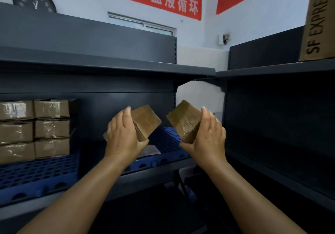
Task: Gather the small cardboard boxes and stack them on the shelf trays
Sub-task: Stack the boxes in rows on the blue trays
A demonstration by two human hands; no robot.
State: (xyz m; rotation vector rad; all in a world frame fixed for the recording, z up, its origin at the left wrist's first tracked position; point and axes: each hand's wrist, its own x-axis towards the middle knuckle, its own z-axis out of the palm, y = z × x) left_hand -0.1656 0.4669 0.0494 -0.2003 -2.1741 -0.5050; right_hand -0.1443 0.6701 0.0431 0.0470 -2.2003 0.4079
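My left hand grips a small taped cardboard box, tilted, above a blue perforated tray on the middle shelf. My right hand holds a second small cardboard box, also tilted, just right of the first; the two boxes are apart. Under my left hand another small box lies flat on that tray, partly hidden. At the left, several taped boxes stand stacked in two columns, three high, on another blue tray.
The dark metal shelf unit has a board close above the hands. A second shelf unit stands at the right with a large SF Express carton on top. A clock rests on the left unit's top.
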